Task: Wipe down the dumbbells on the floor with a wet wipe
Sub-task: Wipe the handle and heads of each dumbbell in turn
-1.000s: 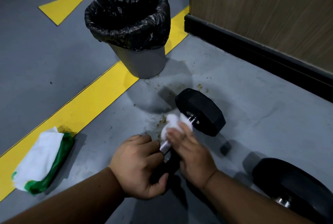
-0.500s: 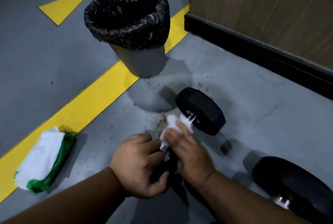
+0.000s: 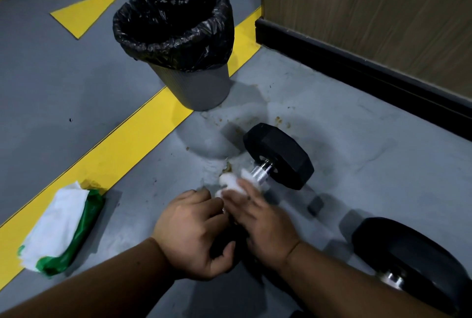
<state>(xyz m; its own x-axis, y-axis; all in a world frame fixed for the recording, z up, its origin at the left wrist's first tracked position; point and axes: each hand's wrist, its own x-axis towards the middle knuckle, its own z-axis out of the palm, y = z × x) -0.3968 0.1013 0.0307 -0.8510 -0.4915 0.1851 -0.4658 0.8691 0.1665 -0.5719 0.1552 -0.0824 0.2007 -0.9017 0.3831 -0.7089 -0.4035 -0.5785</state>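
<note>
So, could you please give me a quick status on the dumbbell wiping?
Left hand gripping near end of dumbbell. Right hand pressing wet wipe on its handle. Second dumbbell untouched. Nothing in the way.

the near head of the dumbbell (image 3: 278, 155) is hidden under the left hand (image 3: 194, 234) and right hand (image 3: 263, 225). the right hand's fingers are blurred over the wet wipe (image 3: 231, 182). a second dumbbell (image 3: 408, 259) is cut off by the frame's lower right edge.
</note>
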